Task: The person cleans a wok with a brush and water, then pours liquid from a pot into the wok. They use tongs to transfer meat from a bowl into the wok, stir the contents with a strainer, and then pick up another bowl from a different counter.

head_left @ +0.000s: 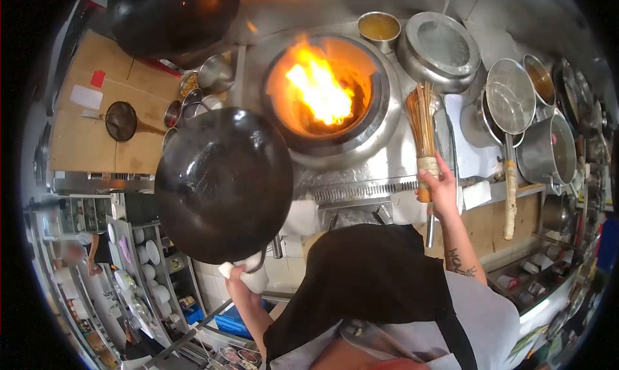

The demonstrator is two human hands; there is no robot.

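My left hand [240,278] is closed round the handle of a large dark wok [222,183], with a folded white cloth [256,280] between hand and metal. The wok is held off to the left of the burner, and its dark surface is shiny with nothing lying on it. In my right hand [440,188] is a bamboo wok brush [422,128], gripped at its bound lower end, bristles pointing away from me. The brush is over the right side of the stove. Between both hands, farther back, tall orange flames [320,89] rise from the round burner [380,121].
At the back stand a bowl of yellow liquid [379,28] and a lidded metal pot [440,50]. On the right are a long-handled strainer [510,96] and a deep pot [547,149]. Another wok [174,15] is at upper left. A co-worker's arm [95,252] shows far left.
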